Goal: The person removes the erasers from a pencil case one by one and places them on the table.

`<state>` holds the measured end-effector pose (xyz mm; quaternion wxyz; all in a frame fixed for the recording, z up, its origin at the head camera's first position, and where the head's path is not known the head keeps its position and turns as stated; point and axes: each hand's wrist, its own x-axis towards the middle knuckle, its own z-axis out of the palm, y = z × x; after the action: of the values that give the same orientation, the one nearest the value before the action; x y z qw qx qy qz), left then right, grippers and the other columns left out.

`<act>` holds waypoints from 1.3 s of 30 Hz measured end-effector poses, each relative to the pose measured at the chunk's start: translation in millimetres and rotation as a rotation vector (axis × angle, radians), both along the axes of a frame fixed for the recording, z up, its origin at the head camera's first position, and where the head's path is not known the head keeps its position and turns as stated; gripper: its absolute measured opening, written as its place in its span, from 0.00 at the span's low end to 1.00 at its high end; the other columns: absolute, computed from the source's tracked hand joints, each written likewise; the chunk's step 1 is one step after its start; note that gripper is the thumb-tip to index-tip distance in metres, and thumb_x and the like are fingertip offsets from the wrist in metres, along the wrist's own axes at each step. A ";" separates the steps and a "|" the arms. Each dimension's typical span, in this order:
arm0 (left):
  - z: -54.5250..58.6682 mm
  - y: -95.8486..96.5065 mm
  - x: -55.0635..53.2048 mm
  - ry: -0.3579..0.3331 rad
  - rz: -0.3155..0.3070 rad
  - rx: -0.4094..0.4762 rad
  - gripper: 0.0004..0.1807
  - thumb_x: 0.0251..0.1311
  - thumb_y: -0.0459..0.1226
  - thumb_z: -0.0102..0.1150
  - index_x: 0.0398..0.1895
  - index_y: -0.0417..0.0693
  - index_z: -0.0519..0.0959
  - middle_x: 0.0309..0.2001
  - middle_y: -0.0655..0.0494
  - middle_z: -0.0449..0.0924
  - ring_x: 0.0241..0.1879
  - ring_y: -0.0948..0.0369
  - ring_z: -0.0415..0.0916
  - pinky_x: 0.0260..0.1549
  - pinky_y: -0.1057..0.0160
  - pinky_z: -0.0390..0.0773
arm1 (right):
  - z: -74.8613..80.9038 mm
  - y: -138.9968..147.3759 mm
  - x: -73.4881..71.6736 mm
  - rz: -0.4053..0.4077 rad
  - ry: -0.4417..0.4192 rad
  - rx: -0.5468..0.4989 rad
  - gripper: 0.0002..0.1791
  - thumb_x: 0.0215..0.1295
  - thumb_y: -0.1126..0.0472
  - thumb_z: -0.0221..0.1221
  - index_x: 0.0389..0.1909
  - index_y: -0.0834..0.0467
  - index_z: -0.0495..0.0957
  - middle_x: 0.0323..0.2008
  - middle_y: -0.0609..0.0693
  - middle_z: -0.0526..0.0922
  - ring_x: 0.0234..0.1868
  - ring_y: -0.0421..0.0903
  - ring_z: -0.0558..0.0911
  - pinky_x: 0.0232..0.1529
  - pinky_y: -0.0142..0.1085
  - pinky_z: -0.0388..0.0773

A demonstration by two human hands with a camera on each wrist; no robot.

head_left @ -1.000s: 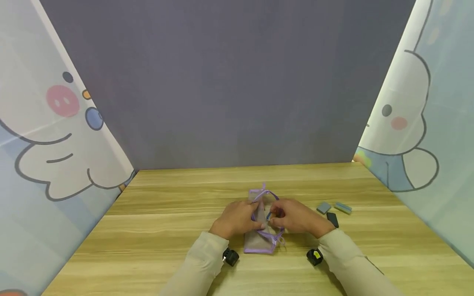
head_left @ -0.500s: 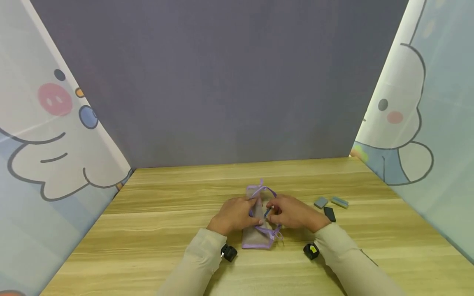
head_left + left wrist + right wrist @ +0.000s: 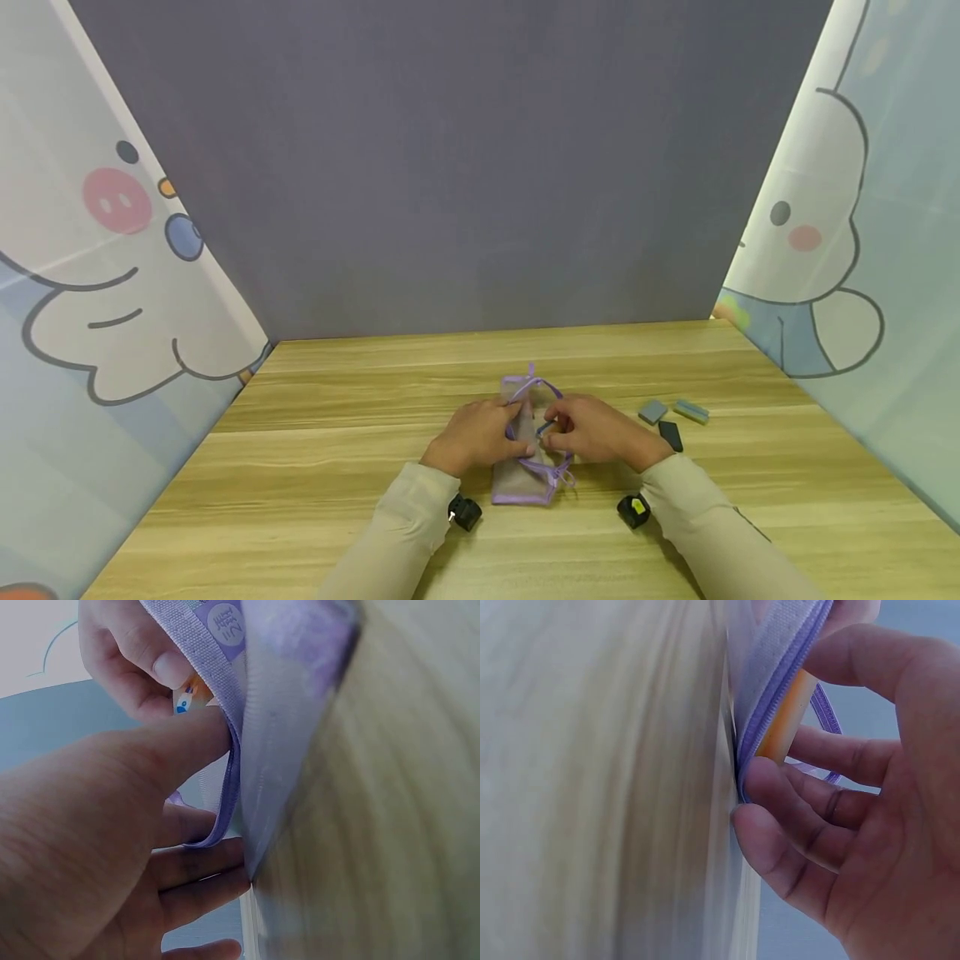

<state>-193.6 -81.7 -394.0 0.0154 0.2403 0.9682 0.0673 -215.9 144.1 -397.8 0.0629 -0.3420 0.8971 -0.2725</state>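
A translucent mesh zipper pouch [image 3: 520, 485] with purple edging lies on the wooden table, its mouth spread apart. My left hand [image 3: 480, 432] grips the pouch's near-left rim; in the left wrist view its thumb and fingers hold the purple zipper band [image 3: 225, 682]. At the right side of the opening, my right hand [image 3: 596, 429] pinches a small orange-and-white block [image 3: 784, 720], perhaps an eraser. Blue and orange print shows on that block in the left wrist view. Part of it is hidden by the fingers and the zipper band.
To the right of my right hand lie a grey block [image 3: 652, 412], a blue-grey and yellowish block [image 3: 692, 411] and a black block [image 3: 671, 436]. A dark panel [image 3: 480, 167] stands along the table's back edge, with printed curtains [image 3: 825, 217] on both sides.
The head view has shifted slightly. The small block in my right hand has tilted a little more toward the right. Both hands stay at the pouch's mouth.
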 end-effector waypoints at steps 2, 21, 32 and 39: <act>-0.3 0.2 0.3 0.000 0.003 -0.001 0.43 0.60 0.62 0.63 0.73 0.47 0.69 0.67 0.51 0.73 0.64 0.54 0.72 0.59 0.54 0.74 | -0.3 0.0 0.4 -0.009 0.003 -0.009 0.20 0.66 0.50 0.65 0.49 0.62 0.81 0.33 0.41 0.81 0.33 0.37 0.79 0.37 0.38 0.78; -2.2 4.6 -1.0 0.023 -0.022 0.009 0.41 0.59 0.62 0.64 0.70 0.51 0.73 0.60 0.56 0.78 0.54 0.60 0.77 0.50 0.58 0.77 | 1.3 7.3 6.5 -0.046 0.005 -0.049 0.16 0.68 0.48 0.63 0.46 0.57 0.81 0.32 0.39 0.81 0.32 0.36 0.79 0.35 0.35 0.78; -0.5 3.9 -3.9 0.017 -0.014 -0.004 0.41 0.60 0.62 0.64 0.71 0.49 0.72 0.62 0.54 0.77 0.58 0.57 0.76 0.54 0.57 0.76 | 2.8 12.0 6.8 -0.066 -0.030 -0.096 0.17 0.69 0.47 0.63 0.47 0.56 0.80 0.34 0.40 0.81 0.35 0.38 0.80 0.37 0.36 0.79; -1.1 1.2 -2.4 0.001 0.006 0.001 0.42 0.59 0.62 0.64 0.71 0.49 0.71 0.65 0.54 0.75 0.62 0.56 0.73 0.57 0.56 0.74 | 3.3 9.9 6.4 -0.054 -0.019 -0.099 0.17 0.69 0.46 0.62 0.48 0.55 0.80 0.34 0.40 0.81 0.35 0.37 0.79 0.37 0.35 0.78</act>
<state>-196.1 -80.5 -395.0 0.0148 0.2372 0.9690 0.0676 -209.6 154.0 -394.5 0.0471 -0.3176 0.8908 -0.3216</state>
